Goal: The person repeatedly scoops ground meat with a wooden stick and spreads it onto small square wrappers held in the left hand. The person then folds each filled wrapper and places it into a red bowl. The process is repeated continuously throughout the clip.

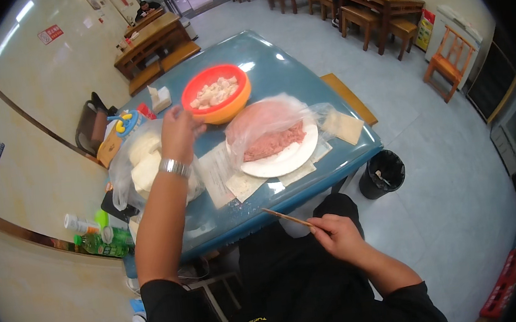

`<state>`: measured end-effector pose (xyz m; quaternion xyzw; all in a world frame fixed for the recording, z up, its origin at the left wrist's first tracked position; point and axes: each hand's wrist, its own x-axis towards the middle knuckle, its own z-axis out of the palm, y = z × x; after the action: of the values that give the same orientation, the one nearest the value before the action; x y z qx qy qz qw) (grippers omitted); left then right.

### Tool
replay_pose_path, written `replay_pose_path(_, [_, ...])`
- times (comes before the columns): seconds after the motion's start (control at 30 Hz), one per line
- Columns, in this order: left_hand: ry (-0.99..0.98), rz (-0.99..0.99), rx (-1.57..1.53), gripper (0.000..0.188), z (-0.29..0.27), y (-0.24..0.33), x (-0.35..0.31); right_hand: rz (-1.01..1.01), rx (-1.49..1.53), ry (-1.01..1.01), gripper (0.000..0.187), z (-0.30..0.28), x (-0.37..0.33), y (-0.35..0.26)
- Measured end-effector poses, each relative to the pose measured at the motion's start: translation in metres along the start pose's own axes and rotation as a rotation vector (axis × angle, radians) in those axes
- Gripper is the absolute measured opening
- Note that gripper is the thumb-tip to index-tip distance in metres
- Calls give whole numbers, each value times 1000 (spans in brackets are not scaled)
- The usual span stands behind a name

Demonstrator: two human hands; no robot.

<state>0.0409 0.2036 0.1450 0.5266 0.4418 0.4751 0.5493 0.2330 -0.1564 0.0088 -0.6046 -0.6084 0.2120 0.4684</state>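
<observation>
My left hand, a metal watch on its wrist, reaches over the table beside an orange bowl with a red inner rim. Its fingers are blurred and partly turned away, so whether they hold anything does not show. Pale, lumpy pieces fill the bowl. My right hand is closed around a thin wooden stick, which points left over the near table edge. Pink minced meat lies on a white plate, partly covered by clear plastic. Left of my left forearm, a plastic bag holds white blocks.
The blue-green table also carries paper sheets, a tissue pack and a blue-lidded container. Green bottles stand by the left wall. A black bin is at the right, near a wooden bench.
</observation>
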Motion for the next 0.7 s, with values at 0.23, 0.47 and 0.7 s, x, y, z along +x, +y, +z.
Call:
replay_pose_path(0.23, [-136,339,307,34,-90,-10,-58,73,18,-32,20,-5,7,18])
replay_pose_path(0.47, [-119,408,1080,21,-153,27,-61,13,84,-48,19,3,36,10])
replay_pose_path(0.7, [-246,353,1214,19,-157,22,-60,-22,70,-46,19,8,42,7])
